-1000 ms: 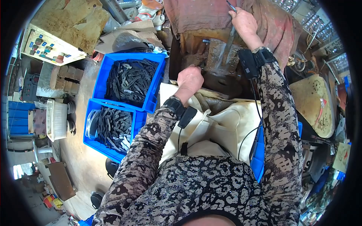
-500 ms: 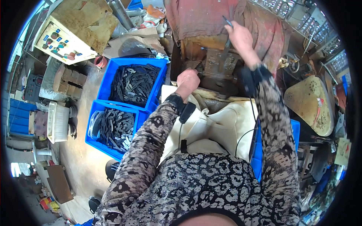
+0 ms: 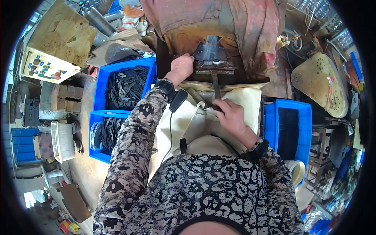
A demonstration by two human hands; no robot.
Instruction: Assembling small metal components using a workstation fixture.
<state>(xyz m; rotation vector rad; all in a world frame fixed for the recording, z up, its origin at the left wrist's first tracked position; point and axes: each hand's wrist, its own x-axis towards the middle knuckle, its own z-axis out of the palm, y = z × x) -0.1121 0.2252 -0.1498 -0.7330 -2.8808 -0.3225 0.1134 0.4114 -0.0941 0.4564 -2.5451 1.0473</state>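
Observation:
My right hand [image 3: 232, 115] is closed round the lower end of a dark metal handle [image 3: 216, 87]. The handle runs away from me to a wide flat crosspiece [image 3: 216, 70], making a T-shaped metal tool. The crosspiece lies at the front of a machine's rust-brown opening. Beyond it, a pale bluish-grey blurred patch [image 3: 211, 47] shows inside the opening. My left hand [image 3: 182, 68] is closed at the left side of this opening, knuckles up; whatever its fingers hold is hidden. A stained reddish cloth [image 3: 192, 15] drapes over the machine above both hands.
Two blue bins [image 3: 102, 92] with dark flat metal strips stand on the left. Another blue bin [image 3: 305, 121] stands at right, a pale cup-like container [image 3: 297, 170] by it. A control box [image 3: 51, 64] with knobs is far left. A cream apron [image 3: 243, 100] covers my lap.
My right hand has come down from high beside the cloth toward my lap, and the tool's handle now points at me. My left hand has shifted slightly in the picture, staying closed.

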